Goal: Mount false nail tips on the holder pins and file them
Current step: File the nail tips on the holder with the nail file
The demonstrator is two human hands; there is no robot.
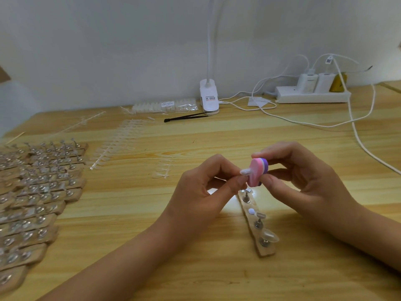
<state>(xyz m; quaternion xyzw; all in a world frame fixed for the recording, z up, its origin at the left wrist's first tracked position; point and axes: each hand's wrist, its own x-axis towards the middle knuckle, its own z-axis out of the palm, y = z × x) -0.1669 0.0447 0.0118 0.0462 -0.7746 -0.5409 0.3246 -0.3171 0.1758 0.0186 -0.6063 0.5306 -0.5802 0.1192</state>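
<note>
left hand [201,190] pinching nail tip [246,171], right hand [297,177] gripping file [258,171]

left grip [208,187]: curled, pinching | right grip [303,181]: curled, pinching | close together

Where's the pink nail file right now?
Head view, right of centre: the file is pinched in the right hand against the nail tip the left hand holds, above the holder strip.

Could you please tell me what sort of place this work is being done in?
Probably a small false-nail workbench: stacked holder strips, racks of clear nail tips and a clip-on lamp.
</note>
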